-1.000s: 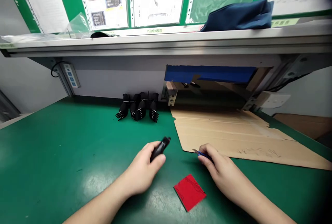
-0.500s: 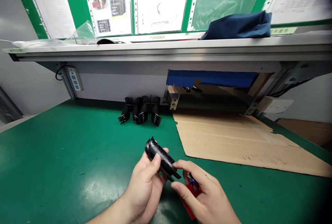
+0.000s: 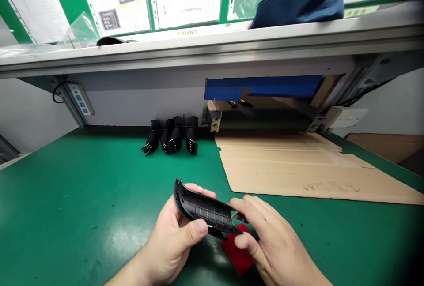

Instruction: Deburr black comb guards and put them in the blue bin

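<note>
My left hand (image 3: 182, 233) is closed around two black curved plastic shells (image 3: 207, 206), one lying against the other. Their hollow, ribbed inner side faces up, and my thumb presses on the near edge. At the shells' right end is my right hand (image 3: 270, 237), its thumb and forefinger on either side of that end. Curled in the right fingers is a small tool with a metal tip and a blue part (image 3: 244, 220); most of it is hidden. Beneath the hands a flat red piece (image 3: 239, 253) lies on the green table.
Several black toothed plastic parts (image 3: 172, 136) stand at the back of the green table mat (image 3: 82, 197). A cardboard sheet (image 3: 298, 167) covers the back right, before an opening with blue tape (image 3: 265, 87). A shelf edge (image 3: 198, 54) runs overhead, with dark blue cloth (image 3: 300, 1) on it.
The shells have turned so that their ribbed hollow side shows instead of the outer side. My left thumb has shifted to their near edge. The view has tilted down slightly.
</note>
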A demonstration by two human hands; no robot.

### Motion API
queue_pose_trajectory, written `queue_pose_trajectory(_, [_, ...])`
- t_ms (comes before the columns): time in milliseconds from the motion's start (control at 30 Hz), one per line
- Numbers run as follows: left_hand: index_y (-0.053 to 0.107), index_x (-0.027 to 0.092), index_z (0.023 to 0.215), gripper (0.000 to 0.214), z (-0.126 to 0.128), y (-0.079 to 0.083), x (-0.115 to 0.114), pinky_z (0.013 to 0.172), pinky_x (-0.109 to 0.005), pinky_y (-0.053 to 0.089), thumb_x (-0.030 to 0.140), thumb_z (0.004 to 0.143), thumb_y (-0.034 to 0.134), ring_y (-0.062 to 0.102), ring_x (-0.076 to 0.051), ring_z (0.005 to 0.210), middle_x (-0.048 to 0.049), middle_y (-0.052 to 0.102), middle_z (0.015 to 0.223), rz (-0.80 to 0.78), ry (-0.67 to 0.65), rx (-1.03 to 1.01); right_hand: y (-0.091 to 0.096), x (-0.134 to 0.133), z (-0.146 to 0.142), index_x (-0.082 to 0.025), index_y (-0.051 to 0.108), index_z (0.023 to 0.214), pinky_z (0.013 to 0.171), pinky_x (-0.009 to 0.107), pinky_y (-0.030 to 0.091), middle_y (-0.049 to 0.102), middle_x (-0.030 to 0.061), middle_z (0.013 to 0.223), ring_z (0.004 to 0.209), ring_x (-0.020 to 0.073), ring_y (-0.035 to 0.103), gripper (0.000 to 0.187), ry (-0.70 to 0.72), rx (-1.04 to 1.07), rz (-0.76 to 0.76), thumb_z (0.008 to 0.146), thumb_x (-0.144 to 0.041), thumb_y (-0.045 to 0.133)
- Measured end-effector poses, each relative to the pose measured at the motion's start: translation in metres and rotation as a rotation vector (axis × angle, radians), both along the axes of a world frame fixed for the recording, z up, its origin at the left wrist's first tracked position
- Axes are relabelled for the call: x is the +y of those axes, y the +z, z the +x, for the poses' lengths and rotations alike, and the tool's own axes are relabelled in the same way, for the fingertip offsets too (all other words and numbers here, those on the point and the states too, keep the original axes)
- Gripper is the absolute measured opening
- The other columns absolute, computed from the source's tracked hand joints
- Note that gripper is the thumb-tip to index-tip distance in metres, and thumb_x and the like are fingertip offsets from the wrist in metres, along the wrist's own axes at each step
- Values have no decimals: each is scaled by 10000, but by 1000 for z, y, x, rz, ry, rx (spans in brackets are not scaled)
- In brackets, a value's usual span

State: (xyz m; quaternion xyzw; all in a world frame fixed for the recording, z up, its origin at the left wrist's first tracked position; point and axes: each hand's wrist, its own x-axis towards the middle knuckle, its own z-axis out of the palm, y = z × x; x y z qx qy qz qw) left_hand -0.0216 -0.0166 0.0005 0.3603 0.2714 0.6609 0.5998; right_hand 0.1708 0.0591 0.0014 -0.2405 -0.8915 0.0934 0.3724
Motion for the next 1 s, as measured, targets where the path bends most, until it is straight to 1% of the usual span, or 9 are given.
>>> queue_pose_trajectory(133, [515, 268, 1150, 393, -1, 1, -2, 944, -370, 431, 258, 804, 701, 571, -254, 1092, -67, 566, 1212, 40, -44, 26, 6, 0, -1, -187, 548, 1042, 600, 311, 326, 506, 51, 841, 711, 250, 479, 672, -26, -57, 32, 1033, -703, 118])
queue_pose_trajectory(267, [505, 272, 1152, 382, -2, 0, -3, 947, -357, 433, 258, 817, 688, 565, -228, 1087, -63, 573, 1200, 66, -66, 49, 7, -3, -2, -181, 530, 805, 572, 298, 242, 445, 33, 741, 625, 223, 395, 777, -40, -112, 13, 997, -732, 17])
queue_pose_trajectory(367, [510, 264, 1131, 366, -3, 0, -4, 944, -359, 433, 258, 814, 691, 557, -223, 1080, -66, 573, 1193, 68, -71, 76, 6, -5, -5, -180, 439, 688, 564, 293, 194, 422, 24, 698, 604, 214, 361, 751, -47, -120, 35, 1007, -720, 27])
queue_pose_trajectory(567, [509, 249, 1099, 378, -8, -1, -3, 942, -387, 423, 287, 787, 720, 535, -247, 1095, -72, 567, 1170, 80, -90, 147, 1, -5, -4, -175, 393, 678, 558, 283, 159, 408, 1, 652, 570, 198, 322, 703, -27, -84, 36, 1038, -703, 101])
queue_pose_trajectory(667, [495, 251, 1108, 380, -9, -3, -2, 960, -405, 408, 267, 796, 712, 517, -249, 1113, -79, 556, 1177, 95, -100, 178, 2, -2, 0, -172, 363, 675, 550, 278, 165, 392, -17, 622, 544, 185, 318, 693, 59, -114, -42, 1041, -707, 119])
queue_pose_trajectory(733, [497, 248, 1103, 375, -7, -4, -2, 968, -394, 403, 259, 796, 712, 507, -241, 1123, -77, 552, 1172, 103, -89, 179, 4, 1, 1, -172, 342, 673, 545, 273, 181, 384, -23, 616, 540, 180, 331, 702, 142, -102, -165, 1018, -743, 123])
queue_pose_trajectory(867, [506, 255, 1078, 345, -1, -1, -3, 949, -339, 414, 269, 800, 710, 521, -209, 1102, -54, 543, 1164, 109, -67, 98, 5, 1, 1, -186, 377, 709, 543, 263, 229, 405, -16, 677, 584, 187, 367, 709, 188, 102, -408, 946, -838, 228])
queue_pose_trajectory(933, [505, 260, 1076, 343, 2, 1, -4, 935, -326, 422, 274, 801, 709, 534, -198, 1080, -47, 542, 1157, 107, -65, 64, 3, 0, 1, -191, 418, 756, 552, 262, 249, 423, -12, 717, 606, 190, 375, 687, 173, 183, -444, 935, -844, 301])
queue_pose_trajectory(1000, [505, 265, 1083, 355, 3, 1, -4, 942, -318, 418, 275, 796, 714, 524, -193, 1094, -44, 542, 1147, 113, -55, 58, 1, -1, 0, -191, 439, 788, 570, 266, 264, 432, -9, 743, 624, 193, 384, 662, 157, 211, -421, 951, -823, 325])
